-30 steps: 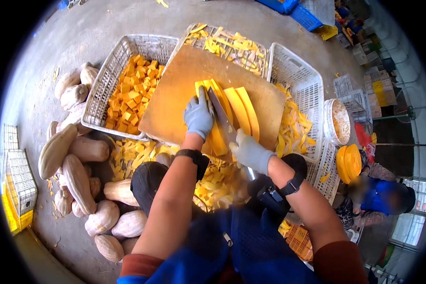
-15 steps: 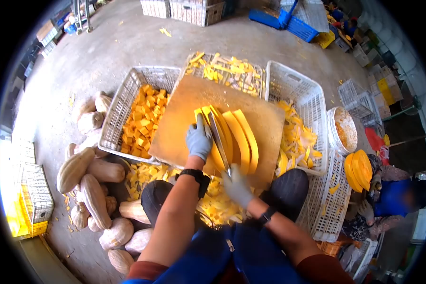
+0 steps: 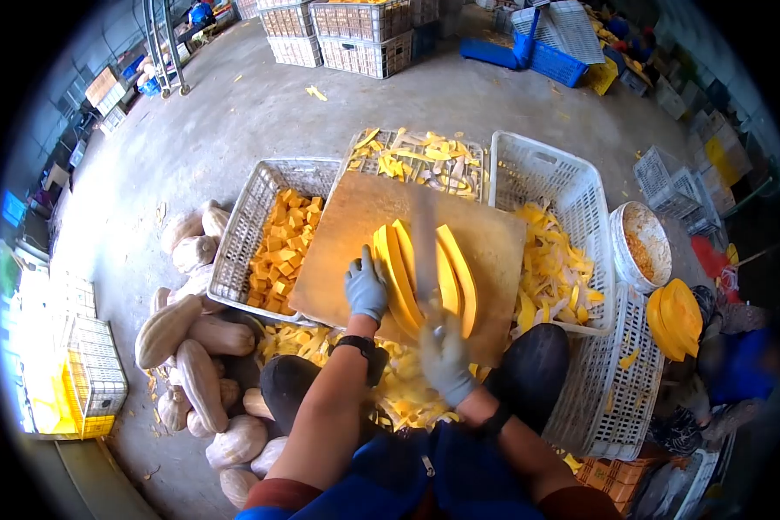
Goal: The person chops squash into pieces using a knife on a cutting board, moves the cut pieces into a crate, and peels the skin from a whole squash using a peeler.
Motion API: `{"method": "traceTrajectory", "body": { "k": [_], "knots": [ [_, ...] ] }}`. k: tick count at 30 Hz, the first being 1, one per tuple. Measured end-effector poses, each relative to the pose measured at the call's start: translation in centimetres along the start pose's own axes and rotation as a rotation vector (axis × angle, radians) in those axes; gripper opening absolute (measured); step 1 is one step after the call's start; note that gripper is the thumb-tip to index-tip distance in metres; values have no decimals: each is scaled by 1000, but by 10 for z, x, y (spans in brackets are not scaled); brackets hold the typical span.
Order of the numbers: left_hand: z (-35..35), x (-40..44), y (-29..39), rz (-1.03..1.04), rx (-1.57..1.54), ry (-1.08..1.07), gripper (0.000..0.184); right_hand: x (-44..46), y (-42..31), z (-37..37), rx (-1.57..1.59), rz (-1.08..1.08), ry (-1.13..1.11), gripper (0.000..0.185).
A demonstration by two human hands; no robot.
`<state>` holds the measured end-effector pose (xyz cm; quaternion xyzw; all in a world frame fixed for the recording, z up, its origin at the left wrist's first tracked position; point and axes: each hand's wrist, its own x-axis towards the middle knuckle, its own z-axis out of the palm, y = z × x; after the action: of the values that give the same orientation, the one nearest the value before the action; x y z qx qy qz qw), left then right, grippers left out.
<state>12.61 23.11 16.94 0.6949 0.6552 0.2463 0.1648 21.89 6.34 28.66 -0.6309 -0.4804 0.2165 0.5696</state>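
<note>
On a wooden cutting board (image 3: 338,225) across my knees lie several long, curved slices of peeled orange pumpkin (image 3: 394,270). My left hand (image 3: 366,290), in a grey glove, rests on the board at the left side of the slices, its fingers apart and holding nothing. My gloved right hand (image 3: 445,351) is closed around the handle of a knife (image 3: 424,238). Its blade points away from me over the middle of the slices and is smeared by motion. Whether the blade touches them, I cannot tell.
Left of the board stands a crate (image 3: 234,251) of pumpkin cubes; to the right, a crate (image 3: 594,251) of peelings. Whole pumpkins (image 3: 201,381) lie on the floor at left. A white bucket (image 3: 620,251) and another person (image 3: 737,364) are at right.
The knife has come away from the left slices, shifting right and turning more upright in view. My left hand has moved off the slices to their left side. The camera view has tilted up.
</note>
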Motion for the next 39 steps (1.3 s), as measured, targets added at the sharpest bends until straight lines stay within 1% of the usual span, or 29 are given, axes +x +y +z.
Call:
{"method": "traceTrajectory", "body": {
  "k": [1, 4, 7, 10, 13, 16, 17, 20, 21, 23, 24, 25, 28, 29, 30, 32, 33, 36, 38, 39],
  "knots": [
    [-2, 1, 7, -61, -64, -4, 60, 1, 13, -10, 39, 90, 5, 23],
    [-6, -31, 58, -119, -4, -34, 83, -2, 57, -28, 64, 265, 66, 22],
    [-6, -43, 81, -47, 133, -50, 103, -10, 69, -38, 39, 374, 57, 21],
    [-24, -28, 72, 26, 149, -220, 102, -19, 69, -42, -41, 325, 7, 19],
    [-44, 3, 48, 138, 37, -429, 101, -22, 82, -43, -139, 347, -92, 24],
    [-59, 25, 40, 198, 128, -471, 98, -15, 71, -38, -311, 380, -202, 29],
    [-63, 27, 40, 194, 142, -498, 96, -13, 70, -37, -334, 352, -220, 30],
    [-43, 15, 22, 105, -17, -259, 95, -11, 63, -34, -394, 294, -280, 31],
    [-46, 4, 26, 32, -17, -204, 92, -12, 54, -35, -406, 284, -307, 30],
    [-13, -11, 5, 43, -98, -145, 88, -13, 36, -34, -425, 283, -392, 27],
    [-9, -14, 4, 47, -142, -113, 86, -14, 26, -34, -434, 293, -450, 25],
    [-7, -13, 1, 117, -149, -47, 75, -17, 21, -33, -444, 304, -507, 23],
    [-28, 18, -9, 128, -305, -249, 65, -33, 33, -26, -269, 234, -522, 25],
    [-35, 30, -13, 198, -272, -242, 58, -33, 34, -23, -257, 172, -512, 26],
    [-38, 44, -21, 247, -255, -310, 56, -31, 33, -22, -243, 240, -551, 27],
    [-47, 61, -27, 337, -237, -378, 54, -27, 30, -18, -215, 375, -626, 30],
    [-51, 64, -31, 349, -224, -401, 53, -29, 31, -16, -171, 420, -639, 29],
    [-56, 74, -39, 409, -205, -434, 53, -28, 40, -9, -79, 497, -663, 28],
    [-51, 74, -49, 460, -211, -415, 54, -26, 43, -9, -65, 486, -673, 26],
    [-56, 68, -44, 426, -112, -363, 56, -21, 41, -15, -137, 404, -658, 25]
  ]
}}
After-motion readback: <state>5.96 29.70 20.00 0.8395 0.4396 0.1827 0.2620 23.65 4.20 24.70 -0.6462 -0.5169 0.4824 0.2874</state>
